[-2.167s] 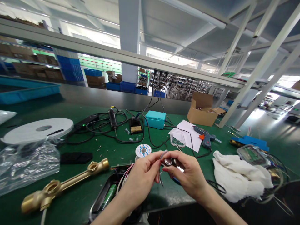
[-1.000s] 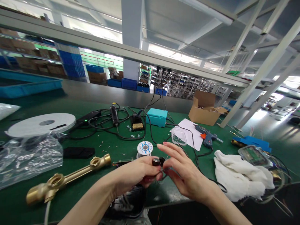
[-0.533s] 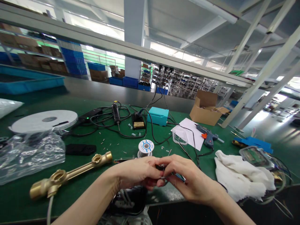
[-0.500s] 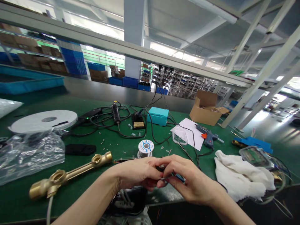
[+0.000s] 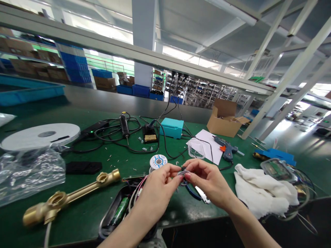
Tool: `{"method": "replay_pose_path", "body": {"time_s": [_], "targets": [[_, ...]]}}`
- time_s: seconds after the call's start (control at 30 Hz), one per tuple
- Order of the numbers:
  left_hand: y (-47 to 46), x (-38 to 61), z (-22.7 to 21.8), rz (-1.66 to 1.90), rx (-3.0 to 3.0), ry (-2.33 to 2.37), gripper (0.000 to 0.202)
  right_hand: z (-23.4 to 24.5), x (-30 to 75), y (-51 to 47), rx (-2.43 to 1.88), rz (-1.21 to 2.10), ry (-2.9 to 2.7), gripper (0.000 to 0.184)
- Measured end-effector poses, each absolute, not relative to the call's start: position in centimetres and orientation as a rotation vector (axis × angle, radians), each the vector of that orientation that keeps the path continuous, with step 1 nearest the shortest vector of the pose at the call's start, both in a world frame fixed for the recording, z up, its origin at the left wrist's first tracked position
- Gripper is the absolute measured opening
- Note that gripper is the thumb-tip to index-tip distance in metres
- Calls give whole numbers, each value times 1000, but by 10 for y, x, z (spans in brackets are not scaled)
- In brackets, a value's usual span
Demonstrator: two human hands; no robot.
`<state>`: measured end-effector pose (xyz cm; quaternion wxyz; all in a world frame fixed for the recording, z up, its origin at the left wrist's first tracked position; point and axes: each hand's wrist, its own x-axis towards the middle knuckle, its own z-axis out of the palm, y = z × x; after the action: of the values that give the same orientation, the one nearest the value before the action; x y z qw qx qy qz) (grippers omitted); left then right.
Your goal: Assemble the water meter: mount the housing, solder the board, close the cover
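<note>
My left hand and my right hand meet in front of me, fingertips pinched on a thin grey cable with a small black piece at its top. Below my right hand shows a tool with dark blue handles and a bright metal part; whether that hand also holds it I cannot tell. Partly behind my left forearm lies a black housing with a green cylinder and several wires. Just beyond my left hand stands a solder spool.
A brass pipe fitting lies left, near a black cover and a clear plastic bag. Farther back are a soldering iron, a teal box and a glue gun. A white cloth lies right.
My hands have risen slightly and spread apart, so the grey cable shows between them. The opened black housing and its wires now show beside my left forearm, which has shifted right.
</note>
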<state>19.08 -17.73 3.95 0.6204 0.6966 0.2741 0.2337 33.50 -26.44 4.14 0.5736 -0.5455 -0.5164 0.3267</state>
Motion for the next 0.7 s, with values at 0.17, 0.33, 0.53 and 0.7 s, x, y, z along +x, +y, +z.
{"method": "replay_pose_path", "body": {"time_s": [0.17,0.33,0.53,0.7], "targets": [[-181,188,37,706,1844,711,24,39,338,-263,-1216,851,-1095,21],[-182,185,36,807,1942,725,20,34,337,-262,-1237,790,-1102,24],[-184,185,41,753,1891,582,22,35,337,-263,-1280,769,-1182,20],[-181,189,43,497,1549,540,31,39,338,-264,-1259,761,-1181,19]]}}
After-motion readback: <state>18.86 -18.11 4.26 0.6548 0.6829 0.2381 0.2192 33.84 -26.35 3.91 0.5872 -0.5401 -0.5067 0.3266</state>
